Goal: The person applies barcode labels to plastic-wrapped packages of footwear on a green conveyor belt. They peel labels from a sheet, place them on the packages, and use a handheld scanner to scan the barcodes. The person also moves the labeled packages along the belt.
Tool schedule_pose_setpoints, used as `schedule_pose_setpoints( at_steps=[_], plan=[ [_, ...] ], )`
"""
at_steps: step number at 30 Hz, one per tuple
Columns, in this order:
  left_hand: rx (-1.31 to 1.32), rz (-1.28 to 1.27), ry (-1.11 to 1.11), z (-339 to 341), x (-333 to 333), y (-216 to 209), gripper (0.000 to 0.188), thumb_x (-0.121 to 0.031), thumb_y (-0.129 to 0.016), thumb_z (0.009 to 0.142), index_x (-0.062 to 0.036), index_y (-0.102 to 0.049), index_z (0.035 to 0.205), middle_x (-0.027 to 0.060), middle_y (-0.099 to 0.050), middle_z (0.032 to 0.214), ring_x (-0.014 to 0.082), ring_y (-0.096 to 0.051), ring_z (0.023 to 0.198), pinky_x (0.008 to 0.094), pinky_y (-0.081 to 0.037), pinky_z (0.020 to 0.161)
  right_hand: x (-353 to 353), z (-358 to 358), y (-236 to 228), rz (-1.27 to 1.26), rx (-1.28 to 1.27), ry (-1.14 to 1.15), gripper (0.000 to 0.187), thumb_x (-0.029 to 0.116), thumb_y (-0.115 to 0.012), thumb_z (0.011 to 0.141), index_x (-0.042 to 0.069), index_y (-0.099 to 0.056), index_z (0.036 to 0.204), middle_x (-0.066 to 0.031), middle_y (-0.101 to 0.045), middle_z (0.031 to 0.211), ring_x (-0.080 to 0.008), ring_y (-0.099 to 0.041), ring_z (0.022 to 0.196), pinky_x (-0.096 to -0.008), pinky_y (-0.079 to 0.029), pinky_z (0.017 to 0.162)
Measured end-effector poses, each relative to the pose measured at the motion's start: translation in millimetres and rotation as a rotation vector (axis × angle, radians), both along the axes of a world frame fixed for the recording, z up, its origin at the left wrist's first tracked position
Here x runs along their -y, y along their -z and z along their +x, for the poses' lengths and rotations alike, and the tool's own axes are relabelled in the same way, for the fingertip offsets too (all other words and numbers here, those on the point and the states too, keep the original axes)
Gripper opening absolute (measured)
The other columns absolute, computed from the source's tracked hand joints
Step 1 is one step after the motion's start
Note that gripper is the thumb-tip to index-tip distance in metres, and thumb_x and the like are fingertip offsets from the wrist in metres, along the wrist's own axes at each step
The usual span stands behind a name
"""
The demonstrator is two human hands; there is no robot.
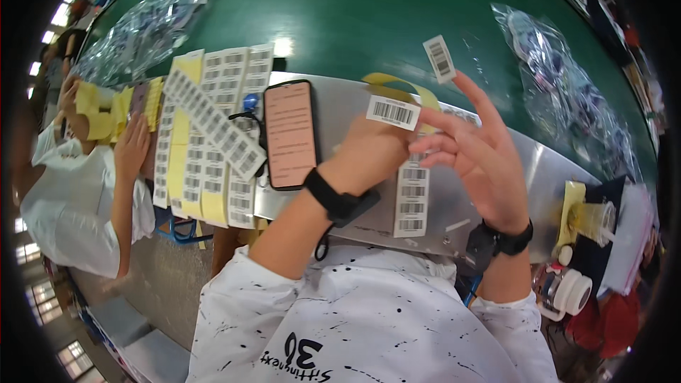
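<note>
My left hand [365, 154] is closed, its fingertips partly hidden, around a strip of barcode stickers whose yellow backing [403, 86] curls up behind it. Out from beside that hand hangs a white row of barcode stickers [411, 202], lying over the metal edge. My right hand [486, 159] is raised just to the right, index finger stretched out and the other fingers part bent. One loose barcode sticker [440, 59] clings to the index fingertip. Another barcode sticker [394, 112] sits at a lower fingertip, in front of my left hand.
A phone [291, 135] lies left of my hands, beside several sticker sheets [213, 163]. Clear plastic bags [567, 85] rest on the green tabletop [369, 14]. A plastic cup [594, 221] and white-lidded bottle [567, 292] are at right. At left, a co-worker's hand [133, 145] touches yellow strips.
</note>
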State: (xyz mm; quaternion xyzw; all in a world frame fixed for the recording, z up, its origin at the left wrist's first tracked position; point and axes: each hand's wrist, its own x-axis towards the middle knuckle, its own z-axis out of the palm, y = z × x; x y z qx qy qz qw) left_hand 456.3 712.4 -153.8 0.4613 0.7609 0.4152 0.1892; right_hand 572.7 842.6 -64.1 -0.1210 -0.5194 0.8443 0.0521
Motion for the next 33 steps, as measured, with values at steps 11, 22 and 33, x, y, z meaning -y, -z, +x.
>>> schedule_pose_setpoints(
  at_steps=[11,22,33],
  plan=[
    [-0.484,-0.134,-0.27,3.2,-6.8,-7.3,0.019,-0.014,-0.063,0.076,-0.0051,-0.056,0.091,0.0127,-0.065,0.076,0.0279,-0.068,0.067,0.0361,-0.052,0.054,39.4,21.0,-13.4,-0.209,0.06,-0.123,0.081,0.0,-0.054,0.089,0.011,-0.006,0.152,-0.0333,-0.042,0.136,-0.0415,-0.064,0.101,-0.0416,-0.056,0.079],
    [-0.03,0.059,-0.112,22.6,42.0,-31.0,0.017,-0.016,-0.052,0.091,-0.0025,-0.058,0.083,0.0176,-0.062,0.076,0.0347,-0.063,0.075,0.0445,-0.048,0.065,35.4,8.1,-33.9,0.109,-0.197,-0.051,0.083,0.01,-0.058,0.086,0.007,-0.007,0.152,-0.0316,-0.04,0.14,-0.0369,-0.061,0.108,-0.0379,-0.055,0.083],
    [0.027,-0.269,-0.322,65.5,284.1,-87.5,0.025,-0.021,-0.056,0.094,0.0009,-0.058,0.083,0.0167,-0.059,0.08,0.0364,-0.06,0.075,0.0418,-0.047,0.065,175.0,-90.8,-13.3,-0.098,-0.172,-0.419,0.078,0.014,-0.051,0.093,0.01,0.001,0.151,-0.0274,-0.029,0.147,-0.0406,-0.056,0.116,-0.0436,-0.047,0.096]
  ],
)
